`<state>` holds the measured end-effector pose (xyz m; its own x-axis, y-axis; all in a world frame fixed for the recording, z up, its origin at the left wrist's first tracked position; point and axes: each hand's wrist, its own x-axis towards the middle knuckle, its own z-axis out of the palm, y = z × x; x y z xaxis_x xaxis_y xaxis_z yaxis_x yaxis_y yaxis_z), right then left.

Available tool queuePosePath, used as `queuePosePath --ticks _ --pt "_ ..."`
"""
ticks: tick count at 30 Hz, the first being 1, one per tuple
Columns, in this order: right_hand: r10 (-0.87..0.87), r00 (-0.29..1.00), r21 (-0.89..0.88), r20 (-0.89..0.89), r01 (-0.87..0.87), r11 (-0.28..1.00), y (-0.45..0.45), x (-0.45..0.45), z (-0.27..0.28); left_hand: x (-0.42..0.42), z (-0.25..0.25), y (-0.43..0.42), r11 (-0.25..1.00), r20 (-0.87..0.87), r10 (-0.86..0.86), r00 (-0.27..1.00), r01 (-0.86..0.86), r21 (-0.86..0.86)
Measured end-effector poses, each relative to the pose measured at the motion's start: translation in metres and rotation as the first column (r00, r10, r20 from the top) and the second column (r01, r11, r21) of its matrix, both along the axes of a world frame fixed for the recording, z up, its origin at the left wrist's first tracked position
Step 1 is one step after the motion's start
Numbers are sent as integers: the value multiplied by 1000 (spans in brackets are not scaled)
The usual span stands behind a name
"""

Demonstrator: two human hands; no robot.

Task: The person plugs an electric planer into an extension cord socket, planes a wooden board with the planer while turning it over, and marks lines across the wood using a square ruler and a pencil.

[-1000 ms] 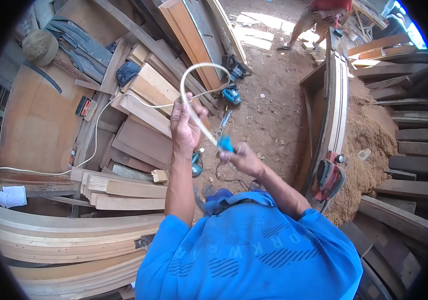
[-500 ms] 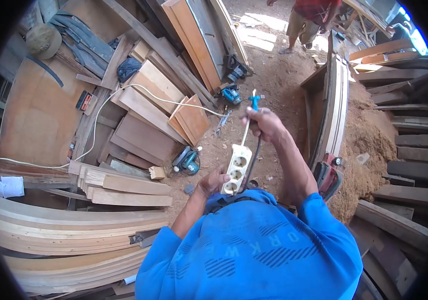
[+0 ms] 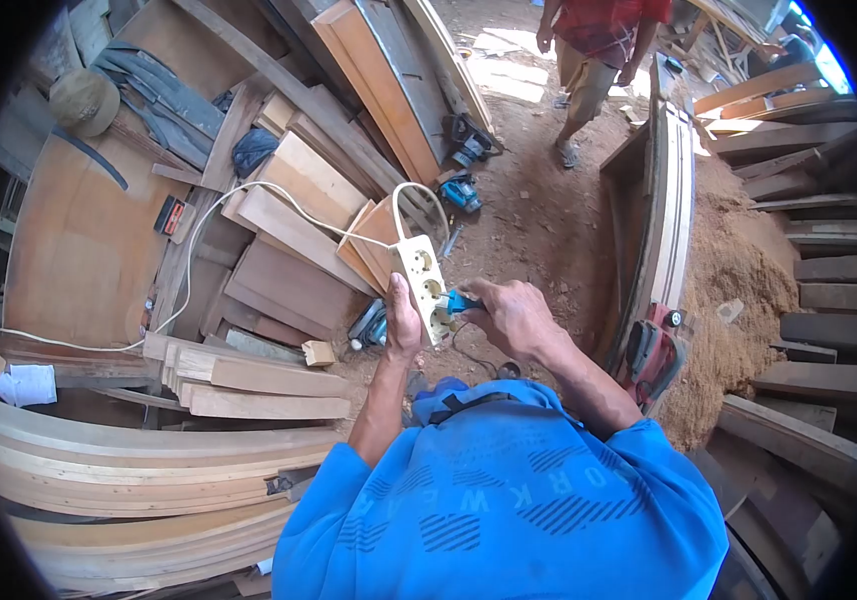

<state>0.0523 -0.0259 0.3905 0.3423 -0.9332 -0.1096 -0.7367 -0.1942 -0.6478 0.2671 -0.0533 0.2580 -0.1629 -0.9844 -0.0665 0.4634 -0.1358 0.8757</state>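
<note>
A white power strip [image 3: 415, 268] with several round sockets is held up in front of my chest, tilted. My left hand [image 3: 404, 318] is closed around its lower left side. In my right hand [image 3: 515, 318] is a blue plug [image 3: 463, 302], its pin end at the strip's right edge near the middle and lower sockets; whether the pins are inside a socket I cannot tell. A white cord [image 3: 284, 192] loops from the strip's upper end and runs left across the wood. A dark cord [image 3: 479, 360] hangs under my right hand.
Blue power tools [image 3: 462, 192] lie on the dirt floor ahead, another [image 3: 371, 325] beside my left arm. Stacked boards [image 3: 269, 385] fill the left side. At the right stand a long wooden frame [image 3: 671, 220], a red sander [image 3: 654, 350] and sawdust [image 3: 739, 300]. A person [image 3: 599, 60] is on the path ahead.
The plug has come down from beyond the strip to its socket face. The strip has moved up and left, its cord now looping above it. The person ahead has walked closer.
</note>
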Motion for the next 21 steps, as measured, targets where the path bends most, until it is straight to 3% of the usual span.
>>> queuePosePath --ticks 4,13,16,21 --pt "-30 999 -39 -25 29 999 -4 0 0 -13 9 2 987 289 65 955 -19 -160" --pt "-114 990 -157 -85 100 983 2 18 -9 -9 10 -12 959 412 11 911 107 -262" --pt "-101 986 -184 -133 76 980 3 34 -13 8 6 -18 954 464 -130 876 238 -181" --pt "-73 985 -165 -160 46 985 1 60 -24 29 -11 -20 938 514 -199 834 314 -147"
